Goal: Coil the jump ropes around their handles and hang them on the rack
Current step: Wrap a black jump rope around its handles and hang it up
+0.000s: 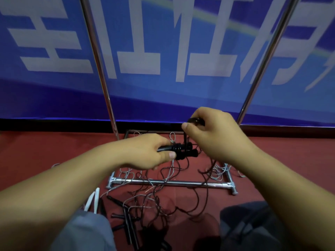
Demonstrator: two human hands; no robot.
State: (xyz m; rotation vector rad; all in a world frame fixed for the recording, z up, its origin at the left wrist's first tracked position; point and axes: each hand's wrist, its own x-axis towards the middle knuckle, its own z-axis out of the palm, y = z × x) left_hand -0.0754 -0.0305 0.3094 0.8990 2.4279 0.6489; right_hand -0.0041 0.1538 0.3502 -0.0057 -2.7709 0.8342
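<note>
My left hand [150,151] grips a pair of black jump-rope handles [188,151] held side by side, pointing right. Several turns of black rope [178,150] are wound around them near my thumb. My right hand [212,134] pinches the black rope above the handles, with a loop [195,121] showing over its fingers and a strand running down to the coil. The rack's two chrome uprights [101,69] rise in front of me, and its chrome base bar [168,182] lies on the red floor below my hands.
Tangled thin ropes [159,201], grey and dark, lie across the base bar and floor. More black handles [126,220] and white handles [94,198] lie near my left knee. A blue banner [163,51] with white characters stands behind the rack. My grey-trousered knees fill the lower corners.
</note>
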